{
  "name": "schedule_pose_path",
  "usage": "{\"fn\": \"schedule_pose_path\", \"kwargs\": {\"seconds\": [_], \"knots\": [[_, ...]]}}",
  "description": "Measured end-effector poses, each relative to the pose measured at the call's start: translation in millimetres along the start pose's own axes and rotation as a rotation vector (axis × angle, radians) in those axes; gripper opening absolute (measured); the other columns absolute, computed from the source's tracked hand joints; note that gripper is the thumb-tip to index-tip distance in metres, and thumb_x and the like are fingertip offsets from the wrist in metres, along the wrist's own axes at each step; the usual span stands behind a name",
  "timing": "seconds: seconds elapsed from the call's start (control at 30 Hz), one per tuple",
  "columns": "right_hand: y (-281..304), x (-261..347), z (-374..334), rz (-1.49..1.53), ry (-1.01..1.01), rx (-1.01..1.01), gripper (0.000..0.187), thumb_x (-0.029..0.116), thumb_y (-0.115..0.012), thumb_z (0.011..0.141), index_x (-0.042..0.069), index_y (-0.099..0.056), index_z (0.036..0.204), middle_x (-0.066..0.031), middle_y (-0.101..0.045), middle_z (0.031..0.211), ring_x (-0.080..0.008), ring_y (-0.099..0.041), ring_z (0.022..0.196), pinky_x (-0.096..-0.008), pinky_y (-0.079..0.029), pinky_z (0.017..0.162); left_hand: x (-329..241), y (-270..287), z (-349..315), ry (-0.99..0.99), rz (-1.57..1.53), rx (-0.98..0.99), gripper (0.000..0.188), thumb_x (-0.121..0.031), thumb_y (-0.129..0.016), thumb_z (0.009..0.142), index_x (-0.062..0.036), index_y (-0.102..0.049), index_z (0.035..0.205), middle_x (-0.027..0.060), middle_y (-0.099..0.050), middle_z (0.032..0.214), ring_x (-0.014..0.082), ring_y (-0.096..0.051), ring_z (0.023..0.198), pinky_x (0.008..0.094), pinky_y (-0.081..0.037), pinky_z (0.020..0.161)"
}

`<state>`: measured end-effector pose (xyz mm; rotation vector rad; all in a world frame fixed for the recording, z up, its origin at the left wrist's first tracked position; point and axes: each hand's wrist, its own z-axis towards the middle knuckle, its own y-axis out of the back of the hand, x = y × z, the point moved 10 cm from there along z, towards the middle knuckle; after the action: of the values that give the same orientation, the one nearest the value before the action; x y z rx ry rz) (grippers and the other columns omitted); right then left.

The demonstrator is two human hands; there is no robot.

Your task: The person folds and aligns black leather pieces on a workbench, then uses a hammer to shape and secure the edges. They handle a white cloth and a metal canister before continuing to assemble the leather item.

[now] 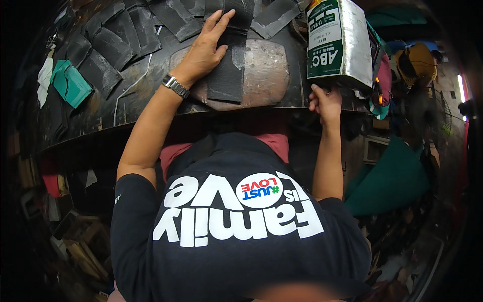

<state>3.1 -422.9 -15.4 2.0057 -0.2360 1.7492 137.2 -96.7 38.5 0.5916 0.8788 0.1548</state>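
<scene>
A black strip of sheet material, perhaps leather or rubber (229, 75), lies across a worn, brownish slab (266, 75) at the near edge of the dark table. My left hand (205, 49) rests along the strip's left side, its fingers stretched out and apart. A metal watch circles that wrist. Over on the right, my right hand (326, 103) is at the table's edge, just below a green, white and silver rectangular can (352, 45). Its fingers are curled closed; what they hold, if anything, is too small to make out.
Several black cut pieces (113, 48) with greyish edges cover the table's far left. Near them are a teal folded piece (71, 83) and a thin white cord (135, 83). Bags and cloth crowd the can's right side. Green fabric (387, 176) hangs lower right.
</scene>
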Motion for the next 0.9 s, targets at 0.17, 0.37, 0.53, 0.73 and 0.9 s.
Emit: {"fn": "schedule_pose_path", "kwargs": {"seconds": [0.17,0.37,0.53,0.73,0.9], "knots": [[-9,71,-42,-1.206,0.285,-0.074,0.031,0.031,-0.078,0.087,0.012,-0.075,0.112,-0.0133,-0.062,0.084,-0.0339,-0.063,0.075,-0.0401,-0.054,0.080,-2,0,0,-0.029,-0.014,-0.005,0.087,0.004,-0.070,0.084,-0.0206,-0.033,0.159,0.0198,-0.030,0.162,0.0382,-0.033,0.149,0.0423,-0.033,0.121],[-73,153,-91,-0.495,0.807,0.206,0.037,0.041,-0.065,0.097,0.011,-0.077,0.117,-0.0136,-0.057,0.127,-0.0258,-0.049,0.116,-0.0389,-0.043,0.098,0,0,0,-0.019,-0.023,-0.015,0.087,0.003,-0.070,0.084,-0.0213,-0.032,0.159,0.0199,-0.030,0.162,0.0382,-0.032,0.149,0.0426,-0.033,0.121],[-169,97,-71,-0.562,0.740,0.582,0.056,0.053,-0.038,0.106,0.016,-0.069,0.133,-0.0160,-0.033,0.162,-0.0371,-0.018,0.152,-0.0580,-0.010,0.121,2,-1,-1,-0.007,-0.021,-0.008,0.088,0.004,-0.070,0.084,-0.0224,-0.032,0.159,0.0199,-0.030,0.161,0.0391,-0.033,0.148,0.0426,-0.034,0.120],[-196,64,-50,-0.985,0.823,0.403,0.067,0.060,-0.045,0.101,0.017,-0.049,0.152,-0.0185,-0.026,0.165,-0.0417,-0.010,0.155,-0.0701,-0.004,0.118,-2,0,-1,-0.059,0.004,-0.040,0.086,0.007,-0.066,0.083,-0.0199,-0.034,0.158,0.0219,-0.031,0.160,0.0417,-0.040,0.143,0.0431,-0.040,0.117],[-191,73,-80,-1.106,0.923,0.377,0.070,0.061,-0.053,0.096,0.013,-0.054,0.146,-0.0182,-0.033,0.162,-0.0401,-0.015,0.154,-0.0705,-0.007,0.117,1,-1,-1,-0.033,-0.049,-0.034,0.085,0.008,-0.066,0.083,-0.0193,-0.034,0.157,0.0222,-0.031,0.160,0.0414,-0.039,0.144,0.0427,-0.039,0.118]]}}
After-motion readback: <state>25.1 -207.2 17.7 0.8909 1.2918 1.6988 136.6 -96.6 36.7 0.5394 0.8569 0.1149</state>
